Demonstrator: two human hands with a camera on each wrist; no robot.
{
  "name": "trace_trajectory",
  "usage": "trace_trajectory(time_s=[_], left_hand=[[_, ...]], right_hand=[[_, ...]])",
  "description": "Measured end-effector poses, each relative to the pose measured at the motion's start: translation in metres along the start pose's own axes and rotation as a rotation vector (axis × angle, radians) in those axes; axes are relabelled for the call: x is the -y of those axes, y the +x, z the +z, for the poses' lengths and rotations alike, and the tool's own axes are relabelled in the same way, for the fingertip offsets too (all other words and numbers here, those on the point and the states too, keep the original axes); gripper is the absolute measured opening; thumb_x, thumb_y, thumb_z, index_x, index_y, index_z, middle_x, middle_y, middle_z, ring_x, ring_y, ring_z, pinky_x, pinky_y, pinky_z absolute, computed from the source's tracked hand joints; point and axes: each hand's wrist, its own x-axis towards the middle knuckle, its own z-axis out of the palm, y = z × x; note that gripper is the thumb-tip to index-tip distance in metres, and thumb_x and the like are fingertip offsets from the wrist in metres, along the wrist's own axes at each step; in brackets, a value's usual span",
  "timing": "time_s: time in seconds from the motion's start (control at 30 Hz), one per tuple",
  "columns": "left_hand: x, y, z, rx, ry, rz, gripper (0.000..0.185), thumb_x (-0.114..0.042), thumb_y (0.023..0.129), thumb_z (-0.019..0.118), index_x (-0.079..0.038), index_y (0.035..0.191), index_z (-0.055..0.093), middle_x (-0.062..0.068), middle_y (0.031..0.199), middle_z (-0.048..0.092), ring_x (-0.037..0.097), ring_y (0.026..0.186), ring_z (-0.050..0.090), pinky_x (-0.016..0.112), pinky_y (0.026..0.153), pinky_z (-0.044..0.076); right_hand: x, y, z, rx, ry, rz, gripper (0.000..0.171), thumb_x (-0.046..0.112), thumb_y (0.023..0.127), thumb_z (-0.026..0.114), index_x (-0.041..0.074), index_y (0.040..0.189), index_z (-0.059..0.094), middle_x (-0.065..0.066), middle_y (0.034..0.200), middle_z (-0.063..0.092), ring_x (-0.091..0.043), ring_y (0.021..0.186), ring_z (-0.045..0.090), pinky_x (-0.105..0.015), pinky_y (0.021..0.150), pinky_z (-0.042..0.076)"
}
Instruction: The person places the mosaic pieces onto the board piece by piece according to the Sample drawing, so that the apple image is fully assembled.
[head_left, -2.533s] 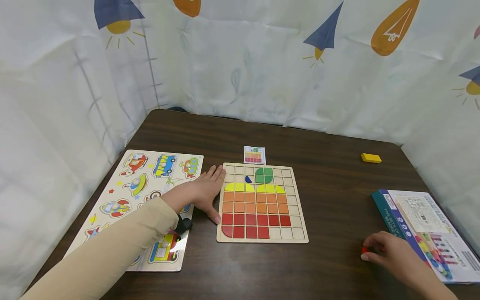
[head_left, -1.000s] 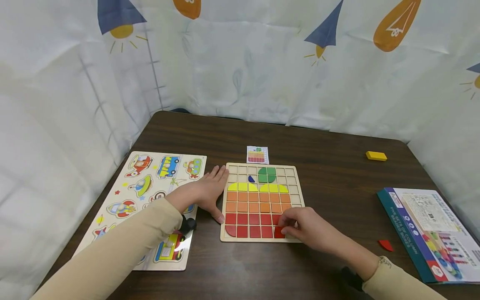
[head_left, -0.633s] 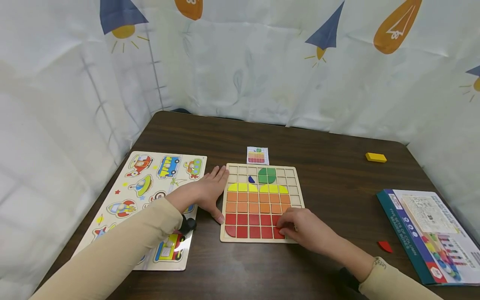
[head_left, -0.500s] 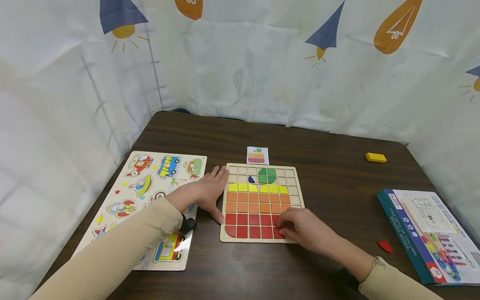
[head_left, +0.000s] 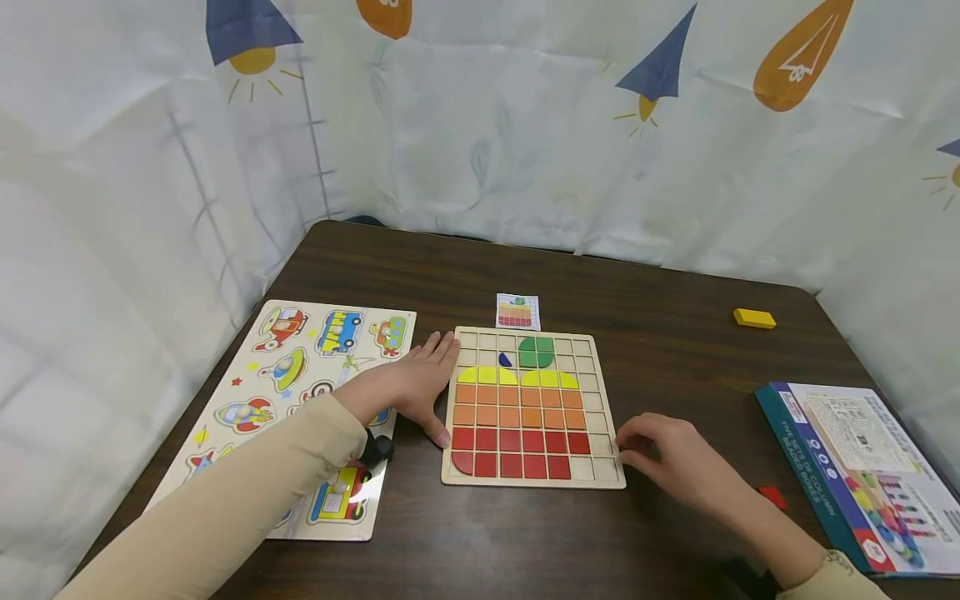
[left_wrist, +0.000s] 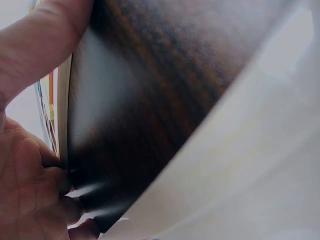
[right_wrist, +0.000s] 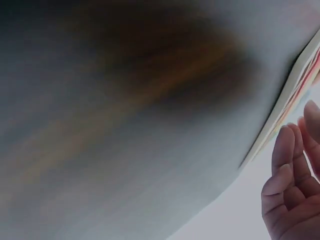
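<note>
A wooden grid board (head_left: 603,446) lies mid-table, filled with flat pieces in red, orange, yellow, green and blue. My left hand (head_left: 420,387) rests along its left edge with fingers spread and straight; the left wrist view has the thumb and fingers beside that edge. Just off the board's right edge is my right hand (head_left: 678,458), fingers loosely bent and nothing visible between them. A red square piece (head_left: 558,467) lies in the bottom row, with bare cells to its right. One red quarter-round piece (head_left: 772,497) lies on the table, partly covered by my right forearm.
A small picture card (head_left: 517,312) lies behind the grid board. To the left is a knobbed vehicle puzzle (head_left: 251,362), partly under my left arm. A boxed toy set (head_left: 855,467) lies at the right, and a yellow block (head_left: 754,318) sits further back.
My right hand brought a red square from beside the box to the bottom row, let it go there, and drew back rightward off the board. The left hand has stayed at the edge.
</note>
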Motion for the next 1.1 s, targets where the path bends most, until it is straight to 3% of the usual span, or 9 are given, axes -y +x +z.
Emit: trace_trajectory(time_s=[0.17,0.3,0.43,0.57,0.83,1.1], left_hand=[[-0.001,0.001,0.001,0.002,0.0,-0.003,0.142,-0.057,0.07,0.089,0.008,0.161,0.002,0.027,0.17,-0.004,0.044,0.159,-0.006,0.058,0.128,0.009],[-0.001,0.001,0.001,0.007,0.002,-0.007,0.142,-0.057,0.069,0.089,0.007,0.161,0.002,0.026,0.171,-0.005,0.044,0.159,-0.006,0.057,0.129,0.009],[-0.001,0.001,0.001,0.009,0.004,-0.01,0.142,-0.057,0.069,0.089,0.006,0.162,0.001,0.025,0.171,-0.005,0.043,0.159,-0.007,0.057,0.129,0.009],[-0.001,0.001,0.0,0.012,0.003,-0.007,0.142,-0.056,0.069,0.089,0.006,0.161,0.001,0.025,0.171,-0.005,0.044,0.159,-0.007,0.057,0.129,0.009],[-0.001,0.0,-0.001,0.01,0.005,-0.013,0.141,-0.056,0.07,0.089,0.006,0.161,0.002,0.025,0.171,-0.005,0.044,0.159,-0.007,0.057,0.129,0.009],[-0.001,0.001,0.0,0.003,0.002,-0.005,0.141,-0.056,0.069,0.089,0.008,0.161,0.003,0.027,0.17,-0.003,0.045,0.159,-0.005,0.058,0.128,0.01]], right_hand=[[-0.031,-0.026,-0.007,-0.079,-0.087,0.069,0.017,0.015,0.084,0.084,0.021,0.096,0.074,0.011,0.093,0.07,-0.002,0.08,0.061,-0.028,0.073,0.059],[-0.057,-0.046,-0.011,-0.106,-0.146,0.143,0.02,0.017,0.082,0.085,0.017,0.099,0.074,0.004,0.098,0.073,-0.015,0.087,0.068,-0.04,0.076,0.061],[-0.078,-0.062,-0.017,-0.069,-0.171,0.246,0.03,0.021,0.083,0.085,0.008,0.109,0.073,-0.01,0.106,0.074,-0.03,0.095,0.07,-0.052,0.08,0.059],[-0.094,-0.075,-0.021,-0.006,-0.216,0.328,0.044,0.029,0.082,0.085,0.003,0.115,0.071,-0.02,0.108,0.071,-0.028,0.088,0.068,-0.052,0.075,0.059],[-0.109,-0.091,-0.024,0.073,-0.256,0.4,0.057,0.035,0.08,0.087,-0.002,0.117,0.068,-0.021,0.105,0.068,-0.03,0.088,0.063,-0.056,0.076,0.056],[-0.106,-0.094,-0.027,0.104,-0.19,0.419,0.025,0.006,0.082,0.083,0.0,0.102,0.069,-0.005,0.09,0.069,-0.018,0.079,0.063,-0.046,0.072,0.06]])
